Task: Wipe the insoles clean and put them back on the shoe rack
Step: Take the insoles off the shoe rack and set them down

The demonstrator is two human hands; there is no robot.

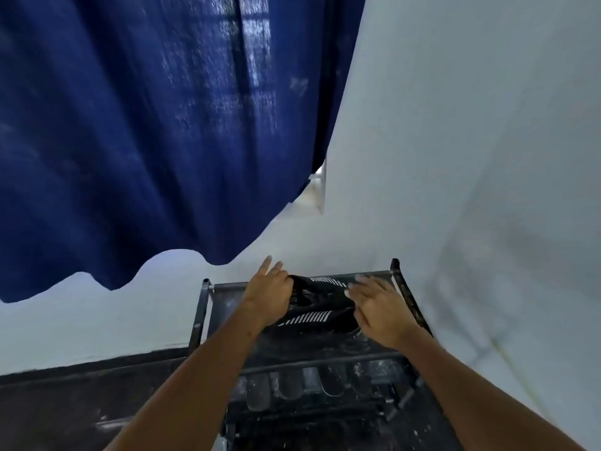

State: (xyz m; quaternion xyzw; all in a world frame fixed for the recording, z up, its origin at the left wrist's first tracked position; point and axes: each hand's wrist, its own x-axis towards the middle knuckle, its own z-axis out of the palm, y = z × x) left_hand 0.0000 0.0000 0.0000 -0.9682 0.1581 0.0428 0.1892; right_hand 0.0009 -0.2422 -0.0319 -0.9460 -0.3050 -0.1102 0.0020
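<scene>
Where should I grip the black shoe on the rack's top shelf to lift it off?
Grip the shoe by its two long sides, coming down from above, roughly where the left hand and right hand already flank it. It lies flat along the top shelf of the rack, so the sides look the freest to reach. Blur hides the opening, so I would not count on the collar.

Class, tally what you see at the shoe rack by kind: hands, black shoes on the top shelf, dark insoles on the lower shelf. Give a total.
Hands: 2, the left hand and the right hand
Black shoes with white stripes: 2
Dark insoles on the lower shelf: 4
Total: 8
</scene>
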